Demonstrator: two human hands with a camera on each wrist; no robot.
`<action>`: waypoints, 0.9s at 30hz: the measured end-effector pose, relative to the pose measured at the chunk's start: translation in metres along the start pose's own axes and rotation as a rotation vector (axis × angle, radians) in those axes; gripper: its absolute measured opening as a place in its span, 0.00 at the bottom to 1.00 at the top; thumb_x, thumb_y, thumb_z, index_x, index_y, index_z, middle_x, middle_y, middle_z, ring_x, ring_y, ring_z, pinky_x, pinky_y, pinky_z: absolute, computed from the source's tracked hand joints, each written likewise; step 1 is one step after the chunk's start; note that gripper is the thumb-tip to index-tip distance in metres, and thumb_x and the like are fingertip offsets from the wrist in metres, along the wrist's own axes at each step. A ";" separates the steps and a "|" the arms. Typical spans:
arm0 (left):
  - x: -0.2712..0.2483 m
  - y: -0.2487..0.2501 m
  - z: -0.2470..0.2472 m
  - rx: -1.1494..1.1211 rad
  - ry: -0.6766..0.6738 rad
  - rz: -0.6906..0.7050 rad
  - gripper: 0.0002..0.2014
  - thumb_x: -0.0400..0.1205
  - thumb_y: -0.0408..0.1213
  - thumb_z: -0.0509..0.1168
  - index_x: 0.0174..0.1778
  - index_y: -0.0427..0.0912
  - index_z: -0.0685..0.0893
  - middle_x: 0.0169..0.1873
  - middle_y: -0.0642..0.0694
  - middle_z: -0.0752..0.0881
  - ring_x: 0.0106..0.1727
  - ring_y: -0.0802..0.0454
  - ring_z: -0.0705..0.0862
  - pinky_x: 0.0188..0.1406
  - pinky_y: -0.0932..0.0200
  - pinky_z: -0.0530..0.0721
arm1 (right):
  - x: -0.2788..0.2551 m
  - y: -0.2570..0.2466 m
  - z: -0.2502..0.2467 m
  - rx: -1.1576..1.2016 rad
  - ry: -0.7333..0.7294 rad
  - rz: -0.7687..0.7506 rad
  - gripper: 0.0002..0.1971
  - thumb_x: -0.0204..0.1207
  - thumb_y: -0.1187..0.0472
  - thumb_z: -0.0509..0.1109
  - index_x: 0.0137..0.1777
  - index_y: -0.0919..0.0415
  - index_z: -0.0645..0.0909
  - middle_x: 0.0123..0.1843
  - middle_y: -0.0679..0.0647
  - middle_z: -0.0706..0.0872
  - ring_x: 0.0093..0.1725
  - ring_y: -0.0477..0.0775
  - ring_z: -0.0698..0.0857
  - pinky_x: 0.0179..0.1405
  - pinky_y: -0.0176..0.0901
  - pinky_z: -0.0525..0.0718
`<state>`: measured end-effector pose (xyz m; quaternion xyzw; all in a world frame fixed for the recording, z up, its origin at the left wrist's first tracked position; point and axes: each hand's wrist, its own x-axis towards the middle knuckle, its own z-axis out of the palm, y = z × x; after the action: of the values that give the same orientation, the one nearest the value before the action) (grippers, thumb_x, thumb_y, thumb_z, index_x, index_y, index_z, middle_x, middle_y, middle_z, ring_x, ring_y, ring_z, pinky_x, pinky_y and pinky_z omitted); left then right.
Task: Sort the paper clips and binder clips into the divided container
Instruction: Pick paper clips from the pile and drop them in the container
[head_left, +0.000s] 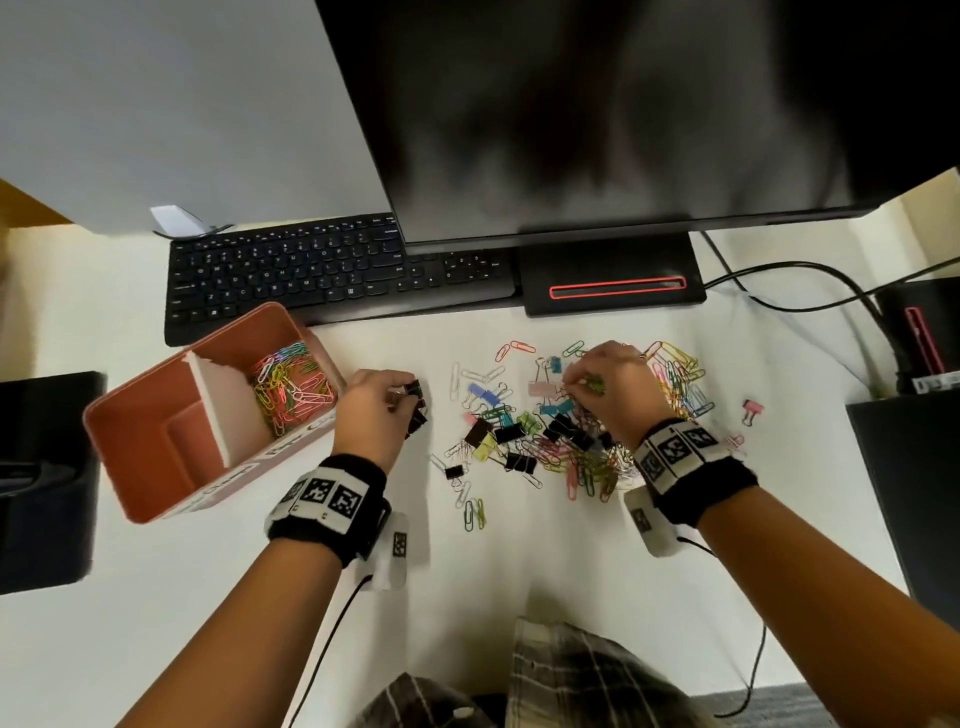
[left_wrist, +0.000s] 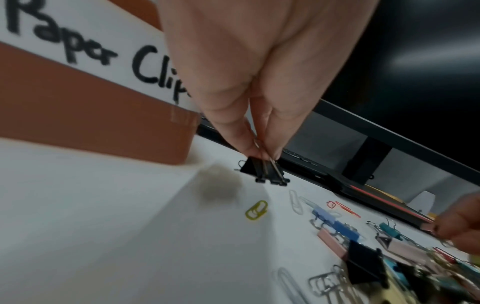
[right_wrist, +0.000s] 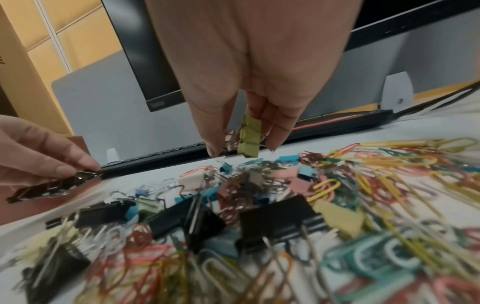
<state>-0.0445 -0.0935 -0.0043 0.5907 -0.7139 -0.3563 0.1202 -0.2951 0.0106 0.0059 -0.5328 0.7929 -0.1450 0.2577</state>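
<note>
A mixed pile of coloured paper clips and binder clips lies on the white desk. My left hand pinches black binder clips by their wire handles, just right of the orange divided container. Its right compartment holds coloured paper clips; the left compartment shows nothing in it. My right hand hovers over the pile's far side and pinches green binder clips with other small clips hanging beside them. The container's label reads "Paper Clip".
A black keyboard and a monitor on its stand sit behind the pile. A pink binder clip lies apart at the right. Black boxes stand at the left edge and right edge. Cables run at back right.
</note>
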 end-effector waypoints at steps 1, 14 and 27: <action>0.000 -0.001 -0.001 -0.010 0.009 -0.010 0.12 0.78 0.29 0.67 0.57 0.38 0.85 0.56 0.40 0.81 0.46 0.49 0.84 0.53 0.60 0.81 | 0.001 0.003 -0.001 -0.024 -0.006 0.003 0.06 0.74 0.60 0.70 0.48 0.59 0.85 0.55 0.55 0.84 0.53 0.51 0.79 0.51 0.34 0.75; -0.044 -0.024 0.005 -0.054 -0.030 -0.019 0.22 0.79 0.24 0.60 0.70 0.41 0.72 0.66 0.41 0.76 0.57 0.51 0.81 0.63 0.58 0.78 | 0.052 -0.047 0.021 -0.061 -0.109 -0.049 0.18 0.79 0.64 0.62 0.69 0.56 0.74 0.71 0.55 0.78 0.66 0.57 0.79 0.68 0.50 0.77; -0.013 -0.024 0.035 -0.006 -0.005 -0.172 0.14 0.75 0.33 0.70 0.56 0.39 0.80 0.52 0.40 0.81 0.51 0.42 0.82 0.57 0.52 0.81 | 0.059 -0.043 0.035 -0.090 -0.201 -0.008 0.09 0.80 0.64 0.62 0.54 0.60 0.83 0.56 0.57 0.83 0.50 0.54 0.84 0.54 0.43 0.84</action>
<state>-0.0430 -0.0698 -0.0416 0.6487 -0.6596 -0.3689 0.0892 -0.2600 -0.0589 -0.0162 -0.5590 0.7666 -0.0560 0.3111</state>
